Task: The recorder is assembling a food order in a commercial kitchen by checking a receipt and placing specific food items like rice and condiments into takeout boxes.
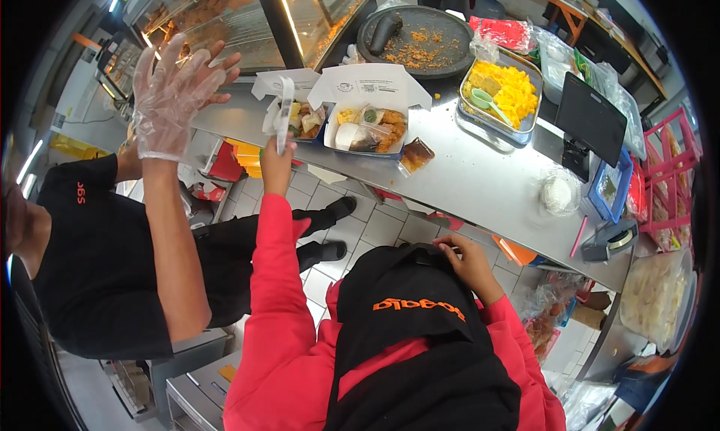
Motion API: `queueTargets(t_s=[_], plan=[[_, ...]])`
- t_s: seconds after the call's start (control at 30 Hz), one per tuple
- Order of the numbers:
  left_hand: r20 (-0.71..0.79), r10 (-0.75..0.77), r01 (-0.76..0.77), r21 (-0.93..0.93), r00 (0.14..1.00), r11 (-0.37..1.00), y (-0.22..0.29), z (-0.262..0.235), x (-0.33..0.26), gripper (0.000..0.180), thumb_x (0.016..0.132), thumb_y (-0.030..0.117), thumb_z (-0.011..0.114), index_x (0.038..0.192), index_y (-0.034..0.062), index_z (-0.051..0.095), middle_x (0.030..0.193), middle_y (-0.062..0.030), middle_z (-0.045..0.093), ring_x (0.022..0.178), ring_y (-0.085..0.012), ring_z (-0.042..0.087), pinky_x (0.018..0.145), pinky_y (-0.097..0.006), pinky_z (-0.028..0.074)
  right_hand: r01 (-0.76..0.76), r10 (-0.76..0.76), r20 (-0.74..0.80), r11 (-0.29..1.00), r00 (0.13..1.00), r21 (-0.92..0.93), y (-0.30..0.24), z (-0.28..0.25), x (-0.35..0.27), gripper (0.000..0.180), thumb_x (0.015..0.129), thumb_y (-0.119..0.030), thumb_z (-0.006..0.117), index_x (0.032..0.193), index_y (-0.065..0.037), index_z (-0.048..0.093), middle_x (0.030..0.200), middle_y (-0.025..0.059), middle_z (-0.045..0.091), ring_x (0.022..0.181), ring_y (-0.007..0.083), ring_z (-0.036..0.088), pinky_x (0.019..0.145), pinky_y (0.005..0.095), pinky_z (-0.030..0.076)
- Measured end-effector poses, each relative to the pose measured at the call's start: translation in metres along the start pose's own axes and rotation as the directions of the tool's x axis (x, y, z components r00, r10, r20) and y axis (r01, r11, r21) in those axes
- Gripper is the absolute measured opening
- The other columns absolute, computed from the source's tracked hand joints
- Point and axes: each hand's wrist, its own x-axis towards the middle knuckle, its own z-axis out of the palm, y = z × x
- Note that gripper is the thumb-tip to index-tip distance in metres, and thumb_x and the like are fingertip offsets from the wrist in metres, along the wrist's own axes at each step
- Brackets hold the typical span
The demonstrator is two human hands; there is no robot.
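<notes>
My left hand (277,165) is closed around the lower end of a long, narrow white plastic utensil (285,112), held upright. Its exact kind is not clear. Just behind it on the steel counter stands an open paper food box (309,124). To the right is a second open box (365,142), holding a fried piece, a white mound and a small bag with something green. A sachet of brown sauce (417,156) lies beside that box. My right hand (469,264) rests at the edge of my black apron, its fingers loosely bent and slightly apart.
A co-worker's gloved hand (171,97) is raised at the left. Behind the boxes stands a stone mortar (431,60) with crumbs; right of it is a tray of yellow food (506,94) with a green spoon. A black screen (591,120) and tape dispenser (611,240) stand farther right.
</notes>
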Motion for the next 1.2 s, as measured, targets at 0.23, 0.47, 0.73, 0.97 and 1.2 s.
queueTargets(t_s=[0.23, 0.47, 0.73, 0.97, 1.2], plan=[[0.181, -0.289, 0.31, -0.102, 0.94, 0.945, 0.002, -0.004, -0.119, 0.029, 0.091, 0.025, 0.056, 0.109, 0.0028, 0.062, 0.083, -0.0066, 0.067, 0.063, -0.0096, 0.057, 0.06, -0.024, 0.046, 0.154, -0.15, 0.135, 0.988, 0.979, -0.021, -0.006, -0.029, 0.005, 0.014, 0.088, -0.008, 0.056, 0.099, -0.004, 0.064, 0.091, 0.0121, 0.064, 0.083, 0.0273, 0.063, 0.073, 0.0338, 0.05], [0.384, -0.397, 0.536, -0.387, 0.834, 0.75, 0.075, 0.024, -0.178, 0.051, 0.098, 0.045, 0.039, 0.121, 0.0012, 0.054, 0.09, -0.0066, 0.063, 0.071, -0.0096, 0.055, 0.063, -0.023, 0.046, 0.215, -0.192, 0.24, 0.974, 0.952, -0.071, -0.014, -0.064, -0.016, 0.012, 0.087, -0.008, 0.058, 0.096, -0.004, 0.064, 0.092, 0.0106, 0.064, 0.083, 0.0273, 0.062, 0.073, 0.0336, 0.05], [0.606, -0.073, 0.604, -0.762, 0.792, 0.234, 0.209, 0.076, -0.198, 0.076, 0.093, 0.064, 0.025, 0.131, -0.0008, 0.041, 0.093, -0.0083, 0.057, 0.075, -0.0174, 0.055, 0.068, -0.032, 0.048, 0.234, -0.217, 0.257, 0.971, 0.942, -0.037, 0.006, -0.097, -0.049, 0.011, 0.085, -0.012, 0.063, 0.088, -0.002, 0.063, 0.097, 0.0084, 0.066, 0.09, 0.0247, 0.059, 0.075, 0.0338, 0.049], [0.744, 0.183, 0.751, -0.659, 0.642, 0.043, 0.268, 0.136, -0.233, 0.078, 0.092, 0.065, 0.022, 0.13, -0.0007, 0.041, 0.094, -0.008, 0.053, 0.073, -0.014, 0.055, 0.064, -0.03, 0.05, 0.138, -0.125, 0.135, 0.986, 0.983, -0.095, 0.02, -0.124, -0.081, 0.018, 0.089, -0.017, 0.059, 0.094, 0.0, 0.066, 0.09, 0.0126, 0.069, 0.082, 0.0267, 0.064, 0.07, 0.0321, 0.048], [0.829, 0.284, 0.823, -0.539, 0.482, 0.179, 0.293, 0.166, -0.259, 0.077, 0.093, 0.065, 0.02, 0.132, 0.0029, 0.041, 0.095, -0.0055, 0.054, 0.074, -0.0118, 0.055, 0.065, -0.026, 0.05, -0.143, 0.145, -0.031, 0.988, 0.989, 0.061, 0.038, -0.139, -0.097, 0.016, 0.091, -0.012, 0.057, 0.095, 0.0, 0.064, 0.076, 0.0115, 0.066, 0.067, 0.0157, 0.064, 0.064, 0.0269, 0.049]])
